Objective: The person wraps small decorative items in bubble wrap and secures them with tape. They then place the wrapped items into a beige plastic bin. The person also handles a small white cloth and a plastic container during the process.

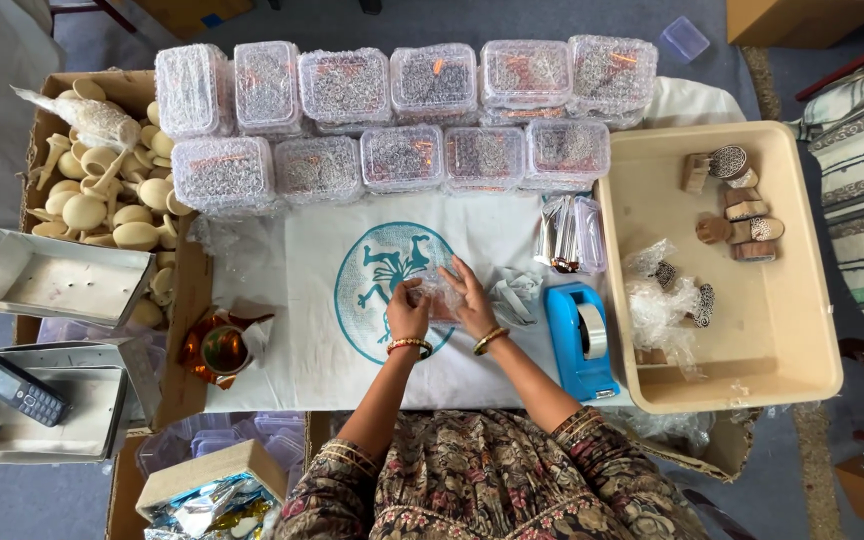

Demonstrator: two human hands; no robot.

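Landmark: the blue tape dispenser [580,340] on the white cloth [302,340]; every place below is told from it.
Left hand [407,312]: well to the left of the dispenser, over the teal round print [377,270]; fingers curled together on the left edge of a small bubble-wrapped bundle [440,295].
Right hand [472,300]: nearer, just left of the dispenser; fingers bent and closed on the bundle's right side; both wrists wear gold bangles.
Bundle: held between the two hands just above the cloth; what lies inside is too blurred to tell.
Done, by my reading: two rows of bubble-wrapped clear boxes [402,110] stand stacked beyond the dispenser, at the far edge of the cloth; they look finished.
In hand: the wrap seems only part closed; no tape shows on it.
Left, by my reading: carved wooden blocks [737,205] lie unwrapped in the beige tub [802,330] to the right of the dispenser; a few there sit in loose plastic [662,300].
Supplies: clear packets [570,235] just beyond the dispenser.
Elsewhere: a carton of pale wooden knobs [112,190] and grey metal trays [47,280], far left of the dispenser; a dark phone [20,390] rests on the lower tray.
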